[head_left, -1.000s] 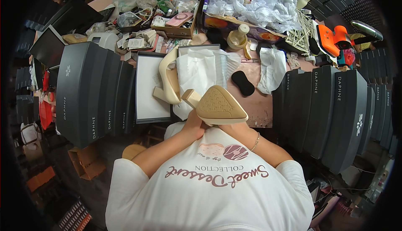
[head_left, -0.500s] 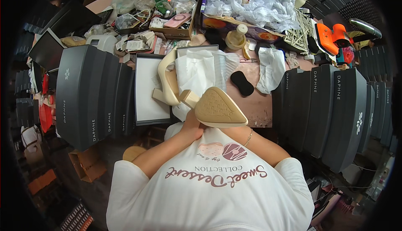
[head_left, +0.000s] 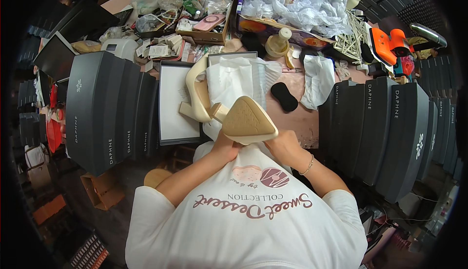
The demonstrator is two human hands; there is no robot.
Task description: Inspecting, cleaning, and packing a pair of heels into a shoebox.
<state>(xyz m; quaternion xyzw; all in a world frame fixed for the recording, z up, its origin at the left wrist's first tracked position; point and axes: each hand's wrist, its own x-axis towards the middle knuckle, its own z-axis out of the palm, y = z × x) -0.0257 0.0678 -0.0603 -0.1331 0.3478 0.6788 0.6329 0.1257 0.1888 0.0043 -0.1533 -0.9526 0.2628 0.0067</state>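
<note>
A cream high-heeled shoe [head_left: 249, 121] is held close to my chest, its tan sole turned up and its block heel pointing to the far left. My left hand [head_left: 225, 148] grips it from below, with the fingers mostly hidden behind the shoe. Beside the toe, my right hand [head_left: 284, 148] is closed; whatever its fingers hold is hidden. A matching shoe [head_left: 194, 96] lies on its side at the open shoe box [head_left: 179, 131], just beyond the held one. White tissue paper [head_left: 229, 81] spreads to the right of that second shoe.
Dark grey shoe boxes stand in rows at the left [head_left: 92, 118] and right [head_left: 404, 142]. A black peanut-shaped pad [head_left: 284, 97] and a white cloth or paper [head_left: 317, 81] lie on the pink table [head_left: 304, 130]. Behind are a squat bottle [head_left: 278, 43] and an orange tape dispenser [head_left: 383, 47].
My right hand has come out from behind the shoe to the right of its toe. The held shoe has shifted slightly left and tilted.
</note>
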